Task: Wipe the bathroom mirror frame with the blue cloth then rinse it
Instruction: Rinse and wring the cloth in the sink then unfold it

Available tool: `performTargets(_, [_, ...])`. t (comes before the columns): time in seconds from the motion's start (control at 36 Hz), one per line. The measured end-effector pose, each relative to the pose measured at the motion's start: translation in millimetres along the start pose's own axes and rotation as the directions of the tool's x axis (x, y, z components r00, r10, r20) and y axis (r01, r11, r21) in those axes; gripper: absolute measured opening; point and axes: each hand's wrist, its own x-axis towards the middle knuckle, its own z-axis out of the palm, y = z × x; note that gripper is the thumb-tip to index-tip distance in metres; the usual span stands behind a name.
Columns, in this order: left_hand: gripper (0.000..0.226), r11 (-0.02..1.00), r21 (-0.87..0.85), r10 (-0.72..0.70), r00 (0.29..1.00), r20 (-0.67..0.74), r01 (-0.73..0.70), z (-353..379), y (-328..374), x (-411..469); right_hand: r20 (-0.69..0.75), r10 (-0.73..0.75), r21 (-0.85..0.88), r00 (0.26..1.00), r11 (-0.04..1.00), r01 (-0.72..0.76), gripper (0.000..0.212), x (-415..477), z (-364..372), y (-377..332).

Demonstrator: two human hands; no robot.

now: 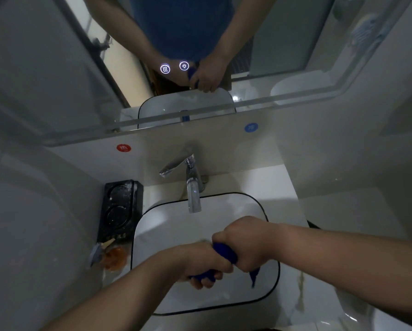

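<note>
Blue cloth (224,253), count one, twisted into a tight roll and held over the white basin (275,283), nearer the near rim than the far one.

Left hand (205,261): fingers curled tight round the near-left end of the roll. Right hand (245,240): fist clamped round the far-right end. The hands are almost touching. A short tail of cloth hangs below the right hand.

Edges: a thin black line runs round the basin rim, and both hands sit inside it. White bowl shows between the hands and the tap (193,185), whose spout ends just far of the right hand and does not touch it. A pale counter strip lies right of the basin. A black holder (120,209) stands at the basin's left edge, with an orange blurred item (114,258) near it.

Mirror (57,56) is on the far wall, its lower frame edge (200,113) well above the tap.

Counts: taps one; wall stickers two, red (123,147) on the left and blue (251,127) on the right; lit round buttons (165,68) on the mirror, two. Running water: cannot tell.
</note>
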Motion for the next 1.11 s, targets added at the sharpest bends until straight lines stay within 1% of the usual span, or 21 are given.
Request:
performTargets(0.03, [0.017,0.987,0.157,-0.027,0.996,-0.081,0.039,2,3,5,0.001,0.012,-0.041,1.000,0.999,-0.012,0.040,3,2,-2])
performTargets(0.08, [0.019,0.857,0.489,-0.052,0.971,-0.234,0.164,7,12,14,0.047,0.062,-0.116,0.997,0.992,-0.056,0.035,9,6,-7])
performTargets(0.11, [0.023,0.775,0.599,-0.037,0.961,-0.275,0.201,9,15,17,0.087,0.106,-0.138,0.990,0.986,-0.094,0.031,13,7,-10])
performTargets(0.17, [0.017,0.647,0.729,0.060,0.938,-0.341,0.224,7,18,23,0.133,0.203,-0.136,0.970,0.973,-0.185,0.018,22,6,-12])
performTargets(0.25, [0.046,0.569,0.782,0.309,0.815,-0.490,0.254,-7,17,18,0.174,0.300,-0.050,0.938,0.954,-0.296,0.015,33,-6,-9])
performTargets(0.28, [0.050,0.547,0.797,0.379,0.773,-0.508,0.256,-10,16,13,0.198,0.315,-0.027,0.928,0.948,-0.316,0.015,36,-11,-8])
performTargets(0.36, [0.051,0.484,0.840,0.514,0.697,-0.501,0.247,-14,12,2,0.237,0.322,0.048,0.917,0.938,-0.342,0.014,40,-20,-8])
performTargets(0.47, [0.049,0.503,0.852,0.595,0.656,-0.465,0.148,-15,-2,-4,0.244,0.291,0.158,0.925,0.929,-0.334,0.020,36,-21,-10])
performTargets(0.56, [0.045,0.518,0.852,0.635,0.634,-0.441,0.074,-20,-8,-6,0.216,0.279,0.168,0.936,0.933,-0.318,0.020,36,-21,-11])
performTargets(0.64, [0.040,0.512,0.853,0.675,0.566,-0.473,0.102,-28,-4,-4,0.193,0.329,0.212,0.924,0.906,-0.366,0.020,41,-23,-13])
performTargets(0.69, [0.040,0.481,0.865,0.718,0.501,-0.483,0.145,-37,1,-1,0.161,0.402,0.280,0.901,0.857,-0.433,0.020,45,-25,-13])
performTargets(0.75, [0.043,0.446,0.877,0.748,0.463,-0.476,0.181,-46,7,0,0.135,0.461,0.398,0.877,0.786,-0.474,0.021,49,-23,-14])
performTargets(0.81, [0.045,0.405,0.894,0.763,0.469,-0.445,0.190,-53,7,0,0.155,0.483,0.553,0.862,0.681,-0.481,0.020,49,-19,-17])
performTargets(0.86, [0.039,0.342,0.922,0.792,0.472,-0.387,0.182,-56,1,-2,0.249,0.465,0.731,0.850,0.485,-0.480,0.028,47,-11,-23])
performTargets(0.92, [0.031,0.263,0.950,0.835,0.453,-0.312,0.169,-58,-4,-7,0.370,0.375,0.867,0.850,0.190,-0.461,0.032,42,-4,-30])
performTargets(0.94, [0.029,0.237,0.959,0.848,0.448,-0.282,0.155,-59,-5,-10,0.410,0.275,0.903,0.870,0.009,-0.429,0.020,40,-1,-35])
performTargets(0.97, [0.028,0.220,0.965,0.859,0.442,-0.260,0.141,-60,-4,-13,0.411,0.147,0.904,0.900,-0.196,-0.381,0.007,38,3,-40])
performTargets(1.0, [0.028,0.213,0.969,0.869,0.428,-0.247,0.127,-62,-2,-17,0.377,0.062,0.864,0.924,-0.384,-0.326,0.012,36,6,-44])
performTargets(1.03, [0.028,0.208,0.972,0.884,0.403,-0.236,0.112,-63,1,-21,0.344,0.037,0.802,0.938,-0.532,-0.273,0.015,34,7,-48])
performTargets(1.06, [0.027,0.201,0.975,0.905,0.364,-0.223,0.098,-64,4,-24,0.322,0.037,0.751,0.946,-0.618,-0.232,0.013,30,5,-53])
performTargets(1.11, [0.021,0.187,0.979,0.941,0.273,-0.201,0.076,-66,10,-32,0.314,0.043,0.687,0.948,-0.699,-0.196,0.011,24,0,-59])
